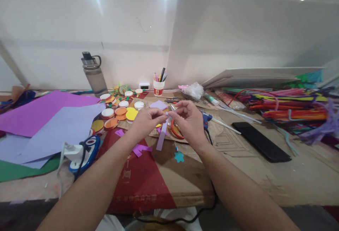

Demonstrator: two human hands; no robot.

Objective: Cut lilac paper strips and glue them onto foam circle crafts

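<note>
Over the middle of the table, my left hand (147, 122) has its thumb and fingertips pinched together at the top end of a pale lavender paper strip (162, 137). Facing it, my right hand (192, 120) pinches the same end, and the fingertips of both hands nearly meet. The strip slants down from them; the pinched part is mostly covered by my fingers. Beside my right hand lie scissors with orange handles (174, 130), partly hidden. Brighter purple paper strips (140, 149) lie nearer me, left of a teal flower-shaped cutout (179, 157).
Rolled paper discs (107, 113) cluster at left, near purple sheets (50, 109) and a blue power strip (91, 157). A water bottle (95, 79) and pen cup (159, 88) stand behind. Right are a blue glue gun (206, 119), black phone (261, 141) and colourful pipe cleaners (288, 100).
</note>
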